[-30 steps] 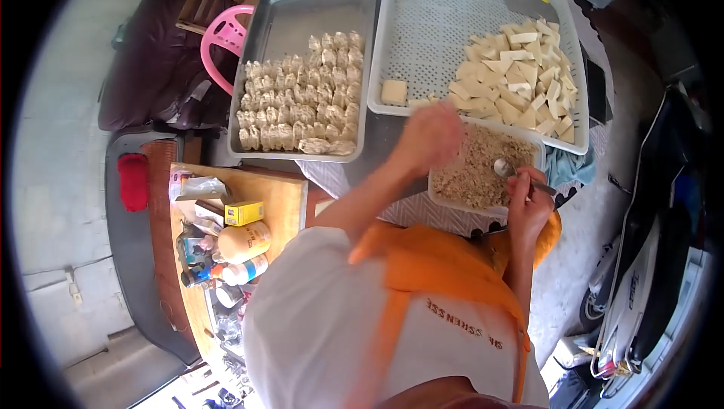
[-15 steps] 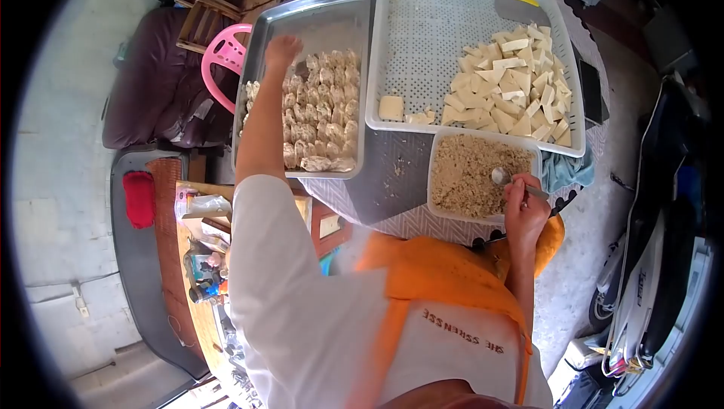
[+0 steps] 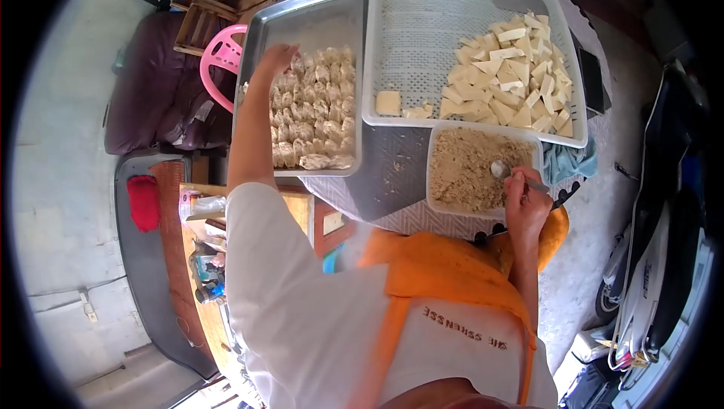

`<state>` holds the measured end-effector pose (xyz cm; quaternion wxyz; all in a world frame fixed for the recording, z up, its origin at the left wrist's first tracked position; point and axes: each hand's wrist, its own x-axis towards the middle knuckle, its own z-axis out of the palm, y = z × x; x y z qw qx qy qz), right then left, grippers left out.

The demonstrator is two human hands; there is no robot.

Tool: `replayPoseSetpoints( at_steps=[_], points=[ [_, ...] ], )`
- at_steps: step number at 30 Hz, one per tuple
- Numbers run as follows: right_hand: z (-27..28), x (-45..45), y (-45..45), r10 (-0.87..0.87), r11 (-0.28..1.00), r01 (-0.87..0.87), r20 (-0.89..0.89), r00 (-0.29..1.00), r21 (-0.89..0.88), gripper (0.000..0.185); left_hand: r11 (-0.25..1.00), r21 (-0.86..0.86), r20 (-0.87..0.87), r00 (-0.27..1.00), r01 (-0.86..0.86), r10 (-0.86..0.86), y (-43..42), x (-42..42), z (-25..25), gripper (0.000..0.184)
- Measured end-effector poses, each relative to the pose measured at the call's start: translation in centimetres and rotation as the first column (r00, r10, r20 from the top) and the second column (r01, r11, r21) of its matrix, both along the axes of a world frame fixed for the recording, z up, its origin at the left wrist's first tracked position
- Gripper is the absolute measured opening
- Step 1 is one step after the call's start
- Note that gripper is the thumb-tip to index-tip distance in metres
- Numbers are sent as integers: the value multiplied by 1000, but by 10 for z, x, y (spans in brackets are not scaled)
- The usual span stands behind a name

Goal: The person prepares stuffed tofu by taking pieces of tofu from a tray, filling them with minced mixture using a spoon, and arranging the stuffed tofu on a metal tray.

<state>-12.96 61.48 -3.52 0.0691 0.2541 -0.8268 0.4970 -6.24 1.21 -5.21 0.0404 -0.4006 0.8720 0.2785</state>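
Gripping a spoon (image 3: 500, 170) in the closed right hand (image 3: 528, 202), over a tub (image 3: 461, 211) of crumbly mix (image 3: 464, 171); could tip it by leaning on the rim. With the left hand (image 3: 278, 59) bunched beside lumps (image 3: 313, 111) in the tray (image 3: 324, 24), cannot tell whether holding one; could flatten some by lowering the forearm (image 3: 253, 137). Farther off, hemmed in by a basket (image 3: 411, 24) of pale pieces (image 3: 520, 70) and, past the tray, a pink chair (image 3: 221, 62).
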Motion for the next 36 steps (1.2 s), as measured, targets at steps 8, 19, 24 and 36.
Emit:
replayPoseSetpoints(
  at_steps=[8,19,24,36],
  points=[
    [4,-2,-1,-4,1000,5,-99,995,9,11,645,-642,-290,647,415,-705,140,-88,31,25],
    [3,-1,-1,-6,999,10,-121,993,40,14,715,-510,-420,588,478,-692,352,-205,10,18],
    [3,-2,0,3,999,2,-142,990,36,15,667,-593,-271,668,451,-693,371,-216,6,21],
    [0,0,1,-50,992,50,3,999,-120,21,544,649,-682,724,532,105,379,-85,59,30]
  ],
)
